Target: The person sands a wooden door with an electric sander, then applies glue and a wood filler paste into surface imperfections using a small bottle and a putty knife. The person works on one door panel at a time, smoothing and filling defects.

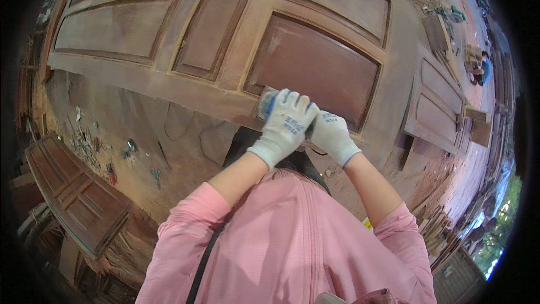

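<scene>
A large panelled wooden door (236, 98) lies in front of me, pale with dust around its reddish-brown recessed panels. My left hand (286, 126), in a white work glove, is closed over a dusty grey tool that looks like a power sander (264, 103), at the door's near edge beside the reddish panel (318, 67). Close against it on the right, my gloved right hand (334, 137) is wrapped round the tool's rear part. The gloves hide most of the tool, and its underside cannot be seen.
Another panelled door (436, 101) lies to the right, and a smaller brown one (76, 194) at the lower left. Cables, scraps and small tools (93, 146) litter the dirt floor on the left. A person (482, 68) crouches at the far right near stacked timber.
</scene>
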